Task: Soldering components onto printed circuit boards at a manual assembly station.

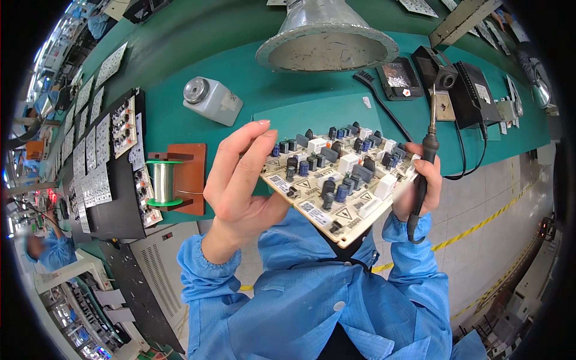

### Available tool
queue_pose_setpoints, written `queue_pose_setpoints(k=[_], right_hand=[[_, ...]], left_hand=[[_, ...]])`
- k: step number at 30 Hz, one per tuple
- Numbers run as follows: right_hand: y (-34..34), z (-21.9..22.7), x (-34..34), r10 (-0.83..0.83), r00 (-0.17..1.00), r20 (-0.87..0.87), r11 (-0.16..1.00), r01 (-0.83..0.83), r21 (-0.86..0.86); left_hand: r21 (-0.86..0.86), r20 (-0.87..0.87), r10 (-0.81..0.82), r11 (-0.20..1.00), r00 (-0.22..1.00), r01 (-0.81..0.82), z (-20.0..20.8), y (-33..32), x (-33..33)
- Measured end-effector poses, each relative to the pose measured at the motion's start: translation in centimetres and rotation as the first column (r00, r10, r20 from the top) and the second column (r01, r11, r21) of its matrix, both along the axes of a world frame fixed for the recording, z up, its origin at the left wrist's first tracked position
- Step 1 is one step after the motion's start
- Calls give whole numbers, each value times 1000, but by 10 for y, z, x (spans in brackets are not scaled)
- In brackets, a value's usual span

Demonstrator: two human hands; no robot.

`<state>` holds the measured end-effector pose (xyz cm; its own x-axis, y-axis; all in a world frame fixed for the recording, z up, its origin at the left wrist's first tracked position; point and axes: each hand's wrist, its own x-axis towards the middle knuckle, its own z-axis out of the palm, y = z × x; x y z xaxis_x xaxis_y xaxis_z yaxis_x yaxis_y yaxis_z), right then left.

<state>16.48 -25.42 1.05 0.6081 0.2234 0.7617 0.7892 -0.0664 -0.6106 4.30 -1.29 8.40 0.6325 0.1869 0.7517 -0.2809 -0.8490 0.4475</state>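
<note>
A cream circuit board panel [312, 186] is held tilted above my lap, its face crowded with dark capacitors and white connectors. At its left edge is my left hand [243, 180], index and middle fingers stretched upward and the thumb side tucked behind the board, supporting it. My right hand [427, 186] grips the board's right edge and also holds a soldering iron [429, 144]. The iron stands nearly upright with its metal tip pointing away from me and its black handle across the fingers. The fingers under the board are hidden.
A solder wire spool [163, 183] sits on a brown stand at left, beside a black tray [108, 174] of boards. Beyond are a white bottle [213, 101], a metal extraction hood [327, 48], a brush [363, 77], a tip-cleaning box [399, 78] and a soldering station [474, 93].
</note>
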Motion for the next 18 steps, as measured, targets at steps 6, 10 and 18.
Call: queue_pose_setpoints(k=[6, 10, 18], right_hand=[[4, 6, -2, 7, 1000, -23, 1000, -8, -28], [5, 10, -2, 37, 999, -8, 995, -37, -96], [10, 14, 0, 34, 999, -5, 995, -35, -91]], left_hand=[[-35, -29, 14, 999, 999, -15, -8, 9, -4], [-41, -58, 27, 999, 998, -29, -10, 13, -6], [10, -94, 49, 999, 994, -49, -12, 14, -5]])
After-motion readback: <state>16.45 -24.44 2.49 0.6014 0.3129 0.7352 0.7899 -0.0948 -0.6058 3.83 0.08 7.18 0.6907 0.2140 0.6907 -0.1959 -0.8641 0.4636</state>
